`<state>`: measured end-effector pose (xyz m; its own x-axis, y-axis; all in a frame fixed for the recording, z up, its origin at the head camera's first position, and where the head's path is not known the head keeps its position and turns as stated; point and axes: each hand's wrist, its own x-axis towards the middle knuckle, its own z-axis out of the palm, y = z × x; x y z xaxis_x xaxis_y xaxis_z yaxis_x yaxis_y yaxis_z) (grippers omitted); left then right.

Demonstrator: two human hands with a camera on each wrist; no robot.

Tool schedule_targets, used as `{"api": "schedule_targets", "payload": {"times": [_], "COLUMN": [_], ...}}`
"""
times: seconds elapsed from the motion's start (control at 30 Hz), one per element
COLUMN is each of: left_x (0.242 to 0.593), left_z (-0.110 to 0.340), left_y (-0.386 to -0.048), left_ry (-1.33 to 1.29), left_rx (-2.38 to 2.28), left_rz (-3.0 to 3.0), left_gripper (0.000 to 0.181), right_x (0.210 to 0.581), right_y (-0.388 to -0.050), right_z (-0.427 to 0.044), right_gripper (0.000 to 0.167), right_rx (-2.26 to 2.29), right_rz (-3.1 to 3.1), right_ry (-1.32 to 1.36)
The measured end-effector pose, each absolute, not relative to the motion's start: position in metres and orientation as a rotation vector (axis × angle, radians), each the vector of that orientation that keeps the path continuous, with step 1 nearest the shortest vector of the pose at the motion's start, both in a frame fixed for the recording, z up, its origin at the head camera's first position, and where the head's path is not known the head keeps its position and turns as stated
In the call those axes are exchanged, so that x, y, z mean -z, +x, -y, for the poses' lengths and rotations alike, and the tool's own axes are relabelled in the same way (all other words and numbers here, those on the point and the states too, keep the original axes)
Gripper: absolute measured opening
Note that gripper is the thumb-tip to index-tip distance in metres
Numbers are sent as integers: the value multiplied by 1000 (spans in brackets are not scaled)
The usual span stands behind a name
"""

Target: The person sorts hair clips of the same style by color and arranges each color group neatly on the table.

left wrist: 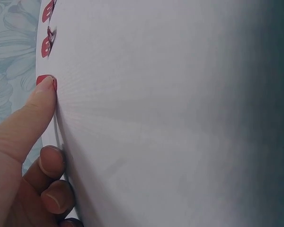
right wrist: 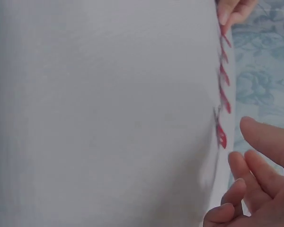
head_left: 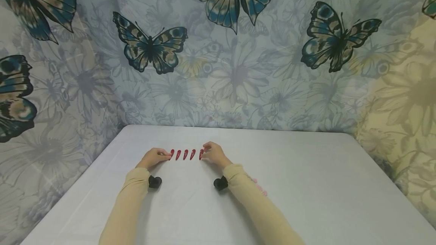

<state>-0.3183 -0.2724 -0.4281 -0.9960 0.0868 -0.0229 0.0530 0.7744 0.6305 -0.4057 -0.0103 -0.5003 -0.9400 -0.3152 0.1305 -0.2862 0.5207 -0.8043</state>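
Several red snap hair clips (head_left: 185,154) lie in a slanted row near the far side of the white table. My left hand (head_left: 154,157) is at the left end of the row and pinches the leftmost red clip (left wrist: 42,79). In the left wrist view its thumb lies over that clip, partly covering it, and the other fingers are curled below. At the right end of the row is my right hand (head_left: 215,154), beside the rightmost clip (right wrist: 221,136). Its thumb and fingers are spread apart in the right wrist view, with a gap between them and that clip.
Small pink pieces (head_left: 264,193) lie on the white table (head_left: 323,184), partly hidden by the right sleeve (head_left: 259,203). A black wrist device (head_left: 155,182) sits at the left wrist, another (head_left: 220,183) at the right. Behind the table hangs a butterfly-patterned cloth (head_left: 238,86).
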Motion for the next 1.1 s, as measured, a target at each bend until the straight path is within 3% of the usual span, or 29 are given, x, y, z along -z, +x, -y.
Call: {"api": "schedule_targets", "payload": {"times": [0.1, 0.3, 0.37, 1.1], "left_x": [427, 430, 431, 427], "left_z": [271, 274, 276, 274], "left_y": [-318, -320, -322, -319], "left_ry": [112, 109, 120, 132], "left_rx": [-1037, -1030, -1022, -1029], "left_rz": [-2907, -2915, -2918, -2902], "left_gripper": [21, 21, 21, 19], "right_x": [513, 414, 402, 418], "right_y": [-422, -336, -325, -324], "right_z": [9, 13, 13, -51], "right_gripper": [39, 36, 35, 34], "right_rx": [1497, 1504, 1504, 1476], "right_rz": [-2670, -2615, -2621, -2643], "right_ry": [-568, -358, -362, -398]}}
